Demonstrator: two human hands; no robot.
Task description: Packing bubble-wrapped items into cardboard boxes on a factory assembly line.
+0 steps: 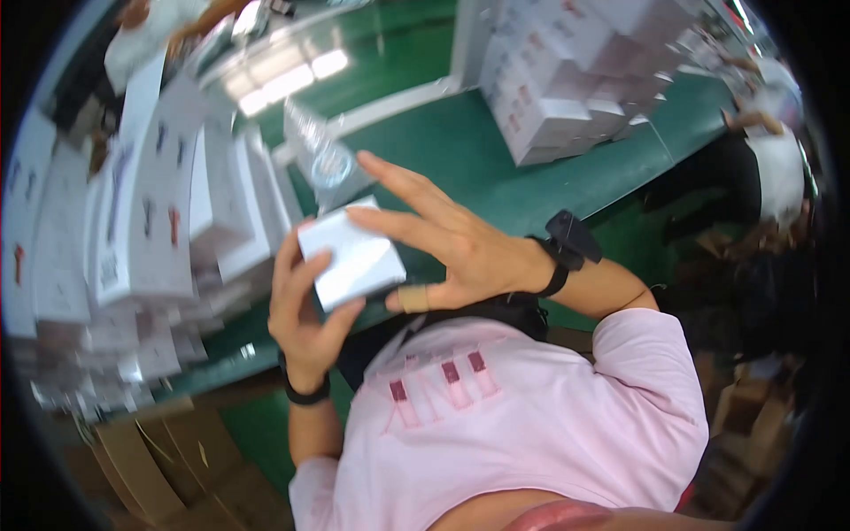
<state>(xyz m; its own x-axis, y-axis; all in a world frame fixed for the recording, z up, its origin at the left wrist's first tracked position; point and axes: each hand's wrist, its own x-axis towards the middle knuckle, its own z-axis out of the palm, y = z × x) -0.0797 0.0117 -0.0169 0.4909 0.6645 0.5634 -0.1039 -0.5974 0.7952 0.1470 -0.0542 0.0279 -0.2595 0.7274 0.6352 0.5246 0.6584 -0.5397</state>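
Observation:
A small white box (359,261) sits in my left hand (305,305), whose fingers and thumb wrap round its left side and lower edge. My right hand (460,243) reaches in from the right with its fingers spread. One of its fingertips rests on the box's far edge, and its thumb, with a tan band round it, is by the near right corner. The right index finger points past the box, close to a shiny clear strip with a round end (332,166) on the green table (416,142). Blur hides the strip's exact kind.
White boxes (146,212) are piled along the left of the table. Another stack of white boxes (562,80) stands at the far right. Brown cartons (168,460) lie below the table edge. Other people (779,168) are at the far right and top left.

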